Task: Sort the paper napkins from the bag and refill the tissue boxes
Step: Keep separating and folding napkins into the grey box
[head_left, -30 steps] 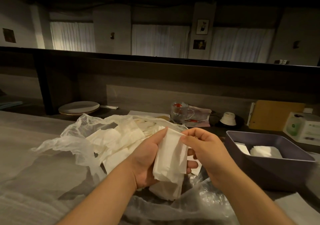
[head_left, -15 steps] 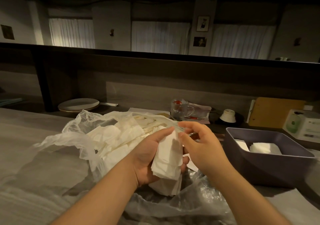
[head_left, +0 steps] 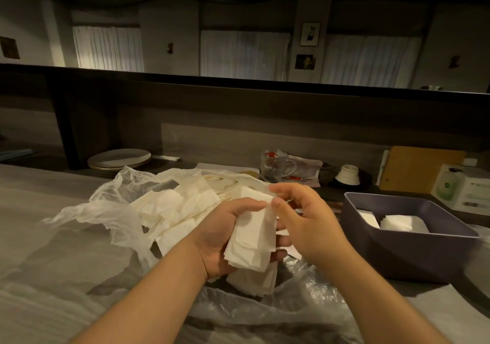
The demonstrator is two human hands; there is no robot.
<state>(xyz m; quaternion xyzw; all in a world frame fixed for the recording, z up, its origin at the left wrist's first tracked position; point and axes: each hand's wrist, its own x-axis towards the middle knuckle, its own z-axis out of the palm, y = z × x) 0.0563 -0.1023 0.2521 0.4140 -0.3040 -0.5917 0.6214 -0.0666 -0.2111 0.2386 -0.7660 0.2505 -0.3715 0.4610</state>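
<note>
Gripping napkin stack (head_left: pixel 252 240) in left hand (head_left: pixel 225 237); right hand (head_left: pixel 302 219) pinching stack's top corner.

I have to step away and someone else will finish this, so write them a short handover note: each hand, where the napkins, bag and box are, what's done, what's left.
Left hand: grips a stack of napkins upright over the plastic bag.
Right hand: pinches the stack's top edge.
Loose napkins lie in the open bag on the counter.
Purple box, at right, holds two small napkin piles, far from full.
Left: square the held stack, place it in the box, keep sorting the bag.
</note>
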